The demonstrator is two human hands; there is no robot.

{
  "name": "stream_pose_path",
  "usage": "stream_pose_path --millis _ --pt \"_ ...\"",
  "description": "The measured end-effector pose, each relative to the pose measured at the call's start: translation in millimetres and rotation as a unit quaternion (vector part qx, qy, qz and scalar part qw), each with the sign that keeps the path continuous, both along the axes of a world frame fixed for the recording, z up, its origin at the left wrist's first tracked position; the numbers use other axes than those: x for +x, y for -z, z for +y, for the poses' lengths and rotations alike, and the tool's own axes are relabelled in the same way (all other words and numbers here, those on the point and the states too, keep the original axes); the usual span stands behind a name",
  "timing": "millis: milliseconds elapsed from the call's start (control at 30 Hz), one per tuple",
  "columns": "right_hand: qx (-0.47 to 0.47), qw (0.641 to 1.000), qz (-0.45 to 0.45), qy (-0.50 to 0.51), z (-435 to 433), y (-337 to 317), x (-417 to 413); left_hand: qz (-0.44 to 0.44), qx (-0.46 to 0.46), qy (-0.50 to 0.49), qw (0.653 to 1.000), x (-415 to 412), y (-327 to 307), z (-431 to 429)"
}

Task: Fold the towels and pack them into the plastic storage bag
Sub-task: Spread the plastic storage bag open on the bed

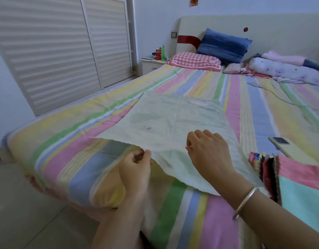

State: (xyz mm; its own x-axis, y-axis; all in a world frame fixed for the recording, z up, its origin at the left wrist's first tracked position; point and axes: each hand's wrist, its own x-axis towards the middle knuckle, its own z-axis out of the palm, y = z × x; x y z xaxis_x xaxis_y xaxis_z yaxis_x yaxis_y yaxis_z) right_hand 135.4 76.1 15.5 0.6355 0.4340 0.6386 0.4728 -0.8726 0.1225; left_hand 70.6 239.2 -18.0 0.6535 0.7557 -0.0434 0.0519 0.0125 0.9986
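A pale, see-through plastic storage bag with a round valve lies flat on the striped bed. Its near edge hangs toward the foot of the bed. My left hand pinches that near edge at its left end, between thumb and fingers. My right hand lies on top of the bag near the same edge, fingers curled and thumb tucked at the plastic, gripping the top layer. A stack of folded towels, pink and turquoise on top with several coloured edges showing, sits on the bed just to the right of the bag.
A phone lies on the bed beyond the towels. Pillows and rolled bedding are at the headboard, with a cable trailing across the right side. A louvred wardrobe stands to the left, with tiled floor below.
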Motion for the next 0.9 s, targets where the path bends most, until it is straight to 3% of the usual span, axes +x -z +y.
stream_pose_path --millis 167,367,633,733,900 --pt "-0.044 0.995 0.033 -0.088 35.9 14.1 -4.9 -0.002 0.010 0.003 1.000 -0.9 20.4 -0.2" --pt "-0.108 0.985 0.021 -0.132 78.3 7.2 6.6 0.023 0.107 0.010 0.994 -7.6 28.3 8.0" --pt "0.111 0.991 -0.052 -0.048 80.4 -60.4 40.3 0.201 0.208 0.099 0.952 -5.5 32.5 23.0" --pt "0.082 0.992 -0.051 -0.083 82.8 -47.7 28.4 0.152 0.163 0.075 0.972 -1.4 7.6 30.8" --pt "0.039 0.997 -0.002 -0.062 77.7 -22.1 15.0 0.066 0.134 -0.052 0.987 12.8 -15.3 59.7"
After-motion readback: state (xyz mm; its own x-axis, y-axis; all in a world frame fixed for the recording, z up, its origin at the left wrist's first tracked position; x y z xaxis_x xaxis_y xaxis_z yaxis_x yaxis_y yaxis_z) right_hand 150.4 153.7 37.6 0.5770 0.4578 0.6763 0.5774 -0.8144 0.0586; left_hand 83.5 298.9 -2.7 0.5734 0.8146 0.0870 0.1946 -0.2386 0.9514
